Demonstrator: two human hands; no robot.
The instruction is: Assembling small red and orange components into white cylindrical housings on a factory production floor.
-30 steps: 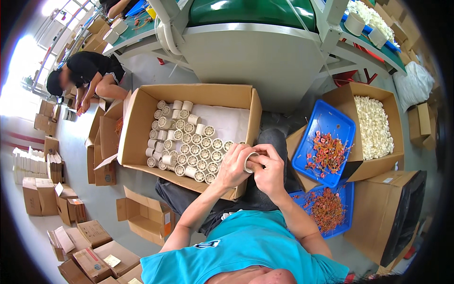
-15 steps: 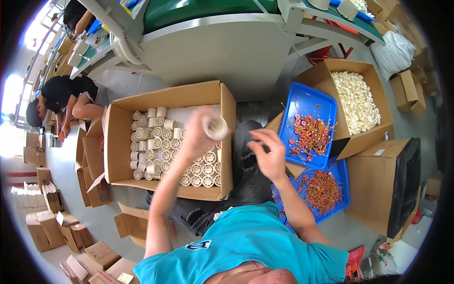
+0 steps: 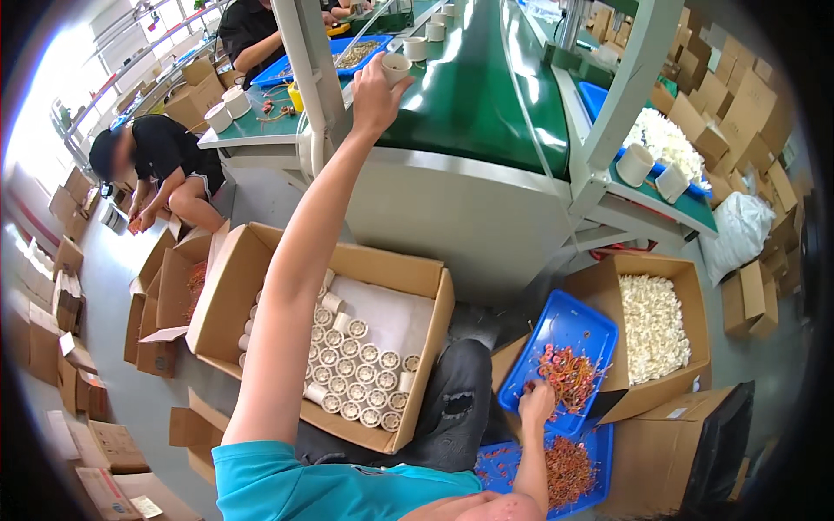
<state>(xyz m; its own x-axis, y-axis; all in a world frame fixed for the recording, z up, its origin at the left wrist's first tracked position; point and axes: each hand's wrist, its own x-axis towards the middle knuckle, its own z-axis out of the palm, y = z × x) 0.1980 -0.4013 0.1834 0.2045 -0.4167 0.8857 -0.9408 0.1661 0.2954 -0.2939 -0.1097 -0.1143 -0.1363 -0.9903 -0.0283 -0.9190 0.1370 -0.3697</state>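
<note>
My left arm stretches far forward over the green conveyor belt (image 3: 486, 95). At its end my left hand (image 3: 375, 100) is closed round a white plastic cup-shaped part (image 3: 397, 69) at the belt's left edge, open end up. Down at the right, my right hand (image 3: 538, 404) reaches into the upper blue tray (image 3: 565, 326), at the edge of a heap of small red and orange wired parts (image 3: 569, 375). Its fingers are curled together; what they hold is too small to make out. Round white cup-shaped parts (image 3: 356, 373) stand in rows inside the cardboard box (image 3: 369, 265) before me.
A second blue tray (image 3: 601, 438) of wired parts lies nearer me. Beside it stands a carton of white pieces (image 3: 653, 334). More white cups (image 3: 414, 49) stand along the belt. One co-worker (image 3: 169, 161) crouches at the left; another (image 3: 252, 39) is at the bench.
My left hand has carried the white cup from above the box forward to the belt. My right hand has come down into the upper blue tray. The view has tilted toward the belt.
</note>
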